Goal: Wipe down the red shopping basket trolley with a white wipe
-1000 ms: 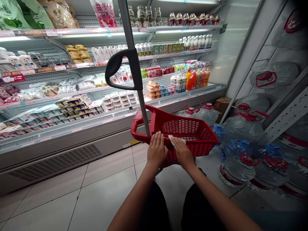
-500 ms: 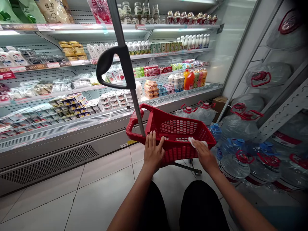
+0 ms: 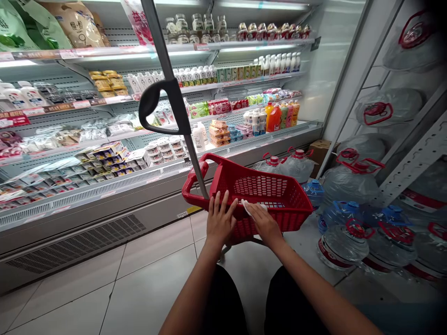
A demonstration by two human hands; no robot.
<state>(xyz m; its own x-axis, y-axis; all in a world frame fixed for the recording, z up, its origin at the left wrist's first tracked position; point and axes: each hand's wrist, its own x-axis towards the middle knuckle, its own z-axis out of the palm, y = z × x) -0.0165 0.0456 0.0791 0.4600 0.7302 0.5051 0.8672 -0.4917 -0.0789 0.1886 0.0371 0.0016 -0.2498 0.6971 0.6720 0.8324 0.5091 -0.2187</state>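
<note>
A red shopping basket on wheels stands in front of me, with a long grey pull handle rising from its left end. My left hand lies on the near rim by the handle's foot, its fingers spread and holding nothing. My right hand presses a thin white cloth against the same rim, just right of my left hand. Most of the cloth is hidden under the fingers. Through the basket's open top I see its perforated far wall.
Beyond the basket runs a chilled display case with shelves of yogurt cups, bottles and packs. Large water jugs crowd the right side, some touching a white rack. My knees are close below the basket on the tiled floor.
My right hand has slid left along the near rim with the cloth, from near the basket's right end to close beside my left hand. My left hand stays at the rim.
</note>
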